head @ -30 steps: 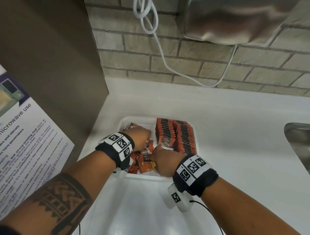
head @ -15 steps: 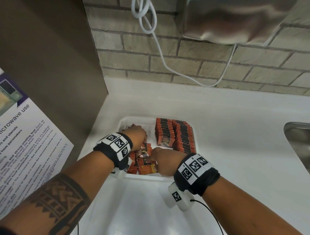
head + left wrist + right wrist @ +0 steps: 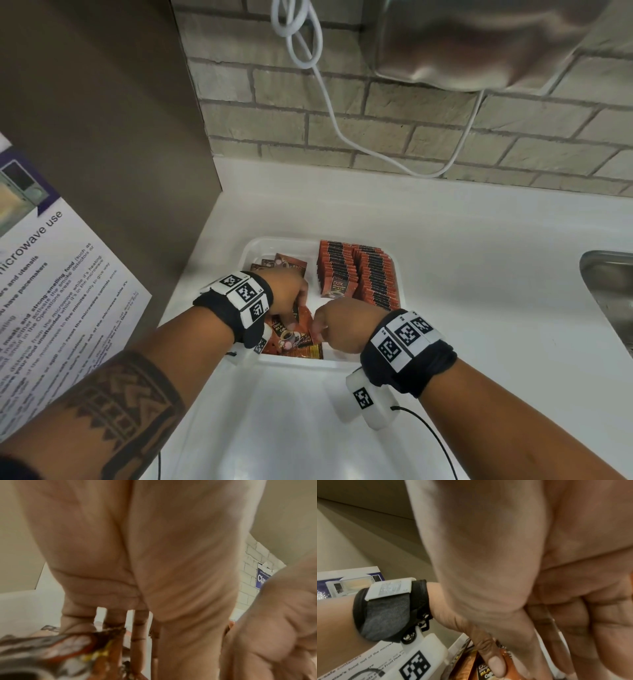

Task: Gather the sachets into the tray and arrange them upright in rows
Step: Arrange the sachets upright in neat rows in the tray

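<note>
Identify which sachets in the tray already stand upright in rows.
The two packed rows of sachets on the tray's right side stand upright. The loose sachets on the left side, around both hands, lie flat or tilted.

Bare forearms, black fabric wristbands (image 3: pixel 407 356) topped with white plates bearing black square-code markers (image 3: pixel 244 294), white camera housing (image 3: pixel 363 399) with a code marker under each wrist, thin black cable (image 3: pixel 431 435) trailing from the right one, dark geometric band tattoo (image 3: pixel 120 407) on the left forearm
</note>
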Demonstrator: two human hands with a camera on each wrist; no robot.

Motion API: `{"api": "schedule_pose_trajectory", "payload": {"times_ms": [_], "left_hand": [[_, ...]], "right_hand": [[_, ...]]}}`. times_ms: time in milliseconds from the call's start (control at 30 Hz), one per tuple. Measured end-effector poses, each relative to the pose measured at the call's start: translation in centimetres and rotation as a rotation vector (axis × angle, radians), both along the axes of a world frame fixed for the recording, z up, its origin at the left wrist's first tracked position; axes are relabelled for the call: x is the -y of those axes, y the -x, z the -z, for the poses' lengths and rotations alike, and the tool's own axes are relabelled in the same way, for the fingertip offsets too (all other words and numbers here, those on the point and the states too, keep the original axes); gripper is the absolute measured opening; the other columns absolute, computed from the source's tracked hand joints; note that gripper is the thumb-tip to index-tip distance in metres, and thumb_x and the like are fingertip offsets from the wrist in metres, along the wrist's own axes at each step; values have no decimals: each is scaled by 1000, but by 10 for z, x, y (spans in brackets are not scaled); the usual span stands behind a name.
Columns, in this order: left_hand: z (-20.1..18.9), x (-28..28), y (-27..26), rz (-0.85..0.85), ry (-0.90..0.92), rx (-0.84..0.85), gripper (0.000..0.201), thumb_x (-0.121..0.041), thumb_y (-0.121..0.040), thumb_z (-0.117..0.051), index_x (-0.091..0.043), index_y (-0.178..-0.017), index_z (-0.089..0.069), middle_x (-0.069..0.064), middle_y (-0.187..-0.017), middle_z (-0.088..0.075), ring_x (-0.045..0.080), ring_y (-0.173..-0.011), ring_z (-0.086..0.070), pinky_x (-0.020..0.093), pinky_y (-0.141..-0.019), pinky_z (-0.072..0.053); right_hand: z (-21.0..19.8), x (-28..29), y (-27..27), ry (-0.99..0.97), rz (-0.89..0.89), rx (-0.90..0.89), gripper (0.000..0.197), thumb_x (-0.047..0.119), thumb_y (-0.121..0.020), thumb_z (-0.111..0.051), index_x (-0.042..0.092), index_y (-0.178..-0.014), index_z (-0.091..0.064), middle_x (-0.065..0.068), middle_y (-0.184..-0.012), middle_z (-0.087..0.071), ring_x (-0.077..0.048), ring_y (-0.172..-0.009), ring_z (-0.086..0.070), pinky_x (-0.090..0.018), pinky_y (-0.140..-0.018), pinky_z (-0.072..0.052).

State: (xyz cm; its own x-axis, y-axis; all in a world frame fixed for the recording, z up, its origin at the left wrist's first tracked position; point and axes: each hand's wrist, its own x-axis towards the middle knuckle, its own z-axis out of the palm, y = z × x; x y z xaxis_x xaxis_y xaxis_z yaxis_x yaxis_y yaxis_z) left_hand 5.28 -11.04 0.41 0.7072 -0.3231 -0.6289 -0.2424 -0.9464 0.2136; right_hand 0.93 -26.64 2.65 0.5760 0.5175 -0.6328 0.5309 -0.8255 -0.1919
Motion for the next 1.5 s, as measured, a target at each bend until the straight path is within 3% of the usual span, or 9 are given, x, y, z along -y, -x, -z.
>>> {"api": "schedule_pose_trajectory", "payload": {"times_ms": [167,267,500,733,1000,1067,1233,1367,1500], "left_hand": [[-5,2,0,-2,45,-77,49,-19,-73,-90,-21,-114,-63,-3,-106,-68,21,-101,-64,41,-94,-55],[-8,4,1,27,49,-95,64,-21,-76,-88,-24,-132,-56,-11,-98,-58,18,-100,-57,38,-96,-52],[-12,1,5,119,-7,-109,59,-32,-82,-83,-26,-136,-61,-3,-126,-63,15,-100,-53,29,-86,-44],[-12,4,7,142,-69,-101,58,-37,-84,-81,-21,-136,-60,-3,-121,-62,16,-100,-52,30,-82,-42],[-10,3,7,89,-8,-127,56,-34,-79,-85,-20,-128,-64,-1,-118,-67,22,-107,-62,37,-95,-52],[-10,3,6,79,16,-131,55,-33,-78,-86,-18,-126,-65,-1,-112,-66,21,-102,-61,34,-90,-52],[-10,1,5,31,70,-135,50,-30,-72,-91,-17,-114,-67,-8,-91,-61,17,-90,-58,29,-77,-46],[-13,-2,5,10,105,-135,53,-27,-70,-92,-16,-115,-66,-4,-102,-67,17,-92,-59,27,-75,-47],[-16,-6,4,-5,137,-145,55,-25,-66,-94,-19,-112,-65,-1,-111,-71,21,-102,-65,38,-94,-54]], "right_hand": [[-3,-1,4,-13,73,59,38,22,-104,-45,4,-135,-56,-12,-133,-59,-27,-120,-56,-33,-99,-46],[2,-3,3,-93,210,40,44,26,-99,-55,5,-137,-51,-9,-127,-61,-25,-113,-60,-34,-96,-51],[8,-6,-2,-78,220,22,48,29,-97,-59,3,-137,-53,-11,-128,-61,-26,-116,-58,-38,-100,-50],[19,-8,-3,4,173,21,39,28,-98,-53,4,-127,-62,-14,-128,-63,-28,-116,-60,-36,-99,-51],[20,-12,-7,-16,184,-10,34,31,-98,-56,0,-106,-67,-14,-101,-63,-28,-95,-60,-34,-80,-50],[20,-12,-8,-91,240,-37,31,32,-96,-60,2,-100,-66,-12,-91,-61,-26,-87,-59,-33,-78,-51],[17,-12,-8,-167,319,-50,37,33,-96,-62,1,-113,-66,-5,-82,-58,-21,-82,-57,-25,-62,-45],[16,-10,-8,-221,345,-59,34,33,-95,-65,4,-111,-70,-11,-106,-70,-25,-100,-64,-31,-83,-51],[12,-7,-8,-281,397,-91,30,28,-93,-68,2,-107,-72,-14,-106,-72,-22,-90,-64,-32,-80,-53]]}}
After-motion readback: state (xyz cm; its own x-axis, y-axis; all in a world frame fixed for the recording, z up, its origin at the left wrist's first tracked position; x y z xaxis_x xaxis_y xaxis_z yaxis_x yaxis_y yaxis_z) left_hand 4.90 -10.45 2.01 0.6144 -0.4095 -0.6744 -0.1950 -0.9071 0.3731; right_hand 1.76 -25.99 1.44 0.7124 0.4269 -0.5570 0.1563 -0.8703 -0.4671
